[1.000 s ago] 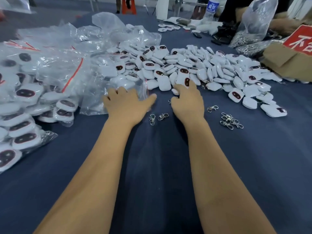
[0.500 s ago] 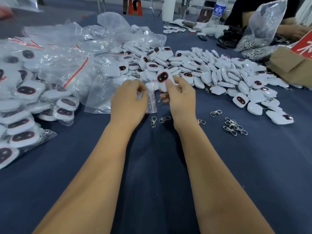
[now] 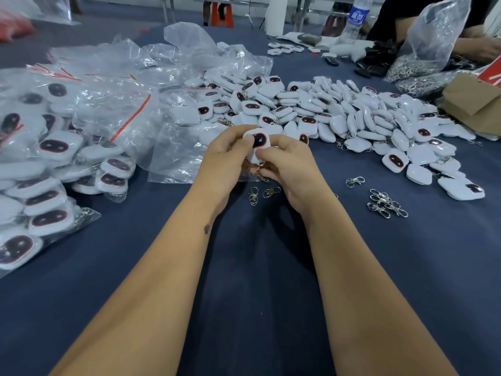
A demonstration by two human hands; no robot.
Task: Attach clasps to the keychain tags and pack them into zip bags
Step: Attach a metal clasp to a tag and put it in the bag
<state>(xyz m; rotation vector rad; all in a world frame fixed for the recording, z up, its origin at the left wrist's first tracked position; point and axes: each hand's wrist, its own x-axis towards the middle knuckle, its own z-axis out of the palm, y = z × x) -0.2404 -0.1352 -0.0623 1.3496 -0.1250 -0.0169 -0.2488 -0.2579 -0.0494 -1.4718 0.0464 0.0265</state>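
Both hands meet over the blue table. My left hand [image 3: 226,158] and my right hand [image 3: 291,164] pinch one white keychain tag [image 3: 257,139] with a dark oval face, held upright between them. A metal clasp [image 3: 260,173] hangs below the tag between my fingers. Two loose clasps [image 3: 263,192] lie on the cloth just under my hands. A clear zip bag [image 3: 176,156] lies flat to the left of my left hand. A big heap of loose tags [image 3: 339,118] spreads behind and to the right.
Filled zip bags of tags [image 3: 48,158] pile up along the left edge. More clasps [image 3: 386,203] lie in a cluster at right, one [image 3: 355,181] apart. A brown cardboard box [image 3: 477,104] and a bag of metal clasps [image 3: 423,50] stand far right, near another person's arm.
My hands lifted off the table and came together. The right hand picked a tag from the heap; now both hands hold it, with a clasp hanging beneath.
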